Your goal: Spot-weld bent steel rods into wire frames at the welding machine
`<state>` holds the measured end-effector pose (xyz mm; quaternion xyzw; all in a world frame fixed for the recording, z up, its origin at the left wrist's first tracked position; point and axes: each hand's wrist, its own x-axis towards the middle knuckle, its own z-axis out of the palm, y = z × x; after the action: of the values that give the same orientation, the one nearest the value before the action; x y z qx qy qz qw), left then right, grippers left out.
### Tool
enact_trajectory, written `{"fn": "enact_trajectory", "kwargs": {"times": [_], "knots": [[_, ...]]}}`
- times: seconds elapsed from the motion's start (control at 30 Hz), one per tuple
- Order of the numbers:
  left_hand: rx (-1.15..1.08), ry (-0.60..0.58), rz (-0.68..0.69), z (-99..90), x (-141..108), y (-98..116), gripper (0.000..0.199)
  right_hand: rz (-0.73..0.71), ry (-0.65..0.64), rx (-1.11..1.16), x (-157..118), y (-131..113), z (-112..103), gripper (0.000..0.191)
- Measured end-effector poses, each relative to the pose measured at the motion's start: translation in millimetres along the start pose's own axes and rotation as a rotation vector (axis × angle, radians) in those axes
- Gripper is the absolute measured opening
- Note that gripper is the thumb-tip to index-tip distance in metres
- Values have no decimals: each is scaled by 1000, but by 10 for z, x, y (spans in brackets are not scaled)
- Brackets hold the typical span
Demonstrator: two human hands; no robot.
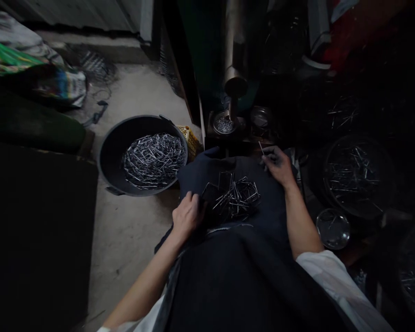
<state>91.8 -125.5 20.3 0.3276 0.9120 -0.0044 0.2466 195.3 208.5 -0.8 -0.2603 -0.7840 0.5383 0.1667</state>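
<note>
A pile of bent metal wire pieces (237, 196) lies in my lap on the dark apron (235, 267). My left hand (187, 213) is closed at the left edge of the pile, its fingertips in shadow. One bent wire (210, 185) reaches out close to those fingers; whether they grip it I cannot make out. To the right of the pile, my right hand (277, 166) is raised and pinches a thin metal rod (261, 148), which points up and to the left.
A large dark tub (105, 159) of bent wires stands on the left, beside a yellow crate (192, 143). Ahead, below a metal cylinder (235, 69), sits a small bowl of metal bits (224, 124). Another wire-filled container (352, 173) and a clear dish (333, 229) are on the right.
</note>
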Motion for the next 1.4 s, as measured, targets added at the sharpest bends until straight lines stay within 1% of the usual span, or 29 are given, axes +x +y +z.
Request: {"fn": "enact_trajectory", "kwargs": {"times": [0.07,0.2,0.23,0.3,0.37,0.43,0.47,0.53,0.6,0.63,0.7,0.73,0.77,0.83,0.87,0.93,1.0,1.03,1.07,1.2,1.3,1.4], "knots": [[-1,-19,8,-19,-8,-15,21,1,10,-4,3,1,7,28],[12,83,91,-193,127,9,18,-10,-11,2,4,-3,34,26],[35,85,118,-234,165,25,20,-15,-18,2,1,-5,39,26],[87,24,147,-273,215,54,22,-29,-11,-3,-11,-6,42,26],[113,-51,133,-252,216,61,21,-37,5,-6,-28,-6,35,26],[99,-68,96,-214,185,20,21,-32,15,-1,-44,-6,21,26],[81,-49,71,-208,170,-21,21,-28,18,3,-49,-6,13,26],[25,25,-14,-249,174,-132,22,-26,25,15,-50,-13,2,26],[-87,161,-103,-354,250,-241,21,-43,39,24,-46,-39,5,24],[-181,241,-122,-418,319,-276,21,-54,47,36,-46,-65,14,22],[-439,377,-92,-535,500,-282,20,-68,59,80,-60,-151,51,20],[-591,413,-53,-578,602,-246,21,-73,57,110,-78,-213,79,19],[-747,421,-15,-607,704,-184,24,-82,46,142,-103,-284,112,19],[-1042,366,38,-625,882,-3,29,-124,-19,184,-165,-441,192,20],[-1185,308,47,-621,950,105,31,-161,-68,185,-197,-517,235,22],[-1454,144,43,-605,1030,323,34,-249,-164,141,-244,-637,324,29],[-1664,-27,41,-596,1049,503,37,-323,-213,57,-254,-692,406,36],[-1734,-87,45,-595,1045,570,39,-347,-216,17,-246,-694,440,37],[-1782,-120,55,-594,1037,621,40,-363,-211,-16,-230,-683,469,37],[-1873,-126,112,-593,1000,704,41,-390,-208,-84,-141,-577,534,37],[-1919,-143,141,-600,979,705,42,-395,-204,-87,-100,-530,553,38],[-1948,-126,153,-620,967,690,41,-422,-194,-89,-93,-543,560,37]]}}
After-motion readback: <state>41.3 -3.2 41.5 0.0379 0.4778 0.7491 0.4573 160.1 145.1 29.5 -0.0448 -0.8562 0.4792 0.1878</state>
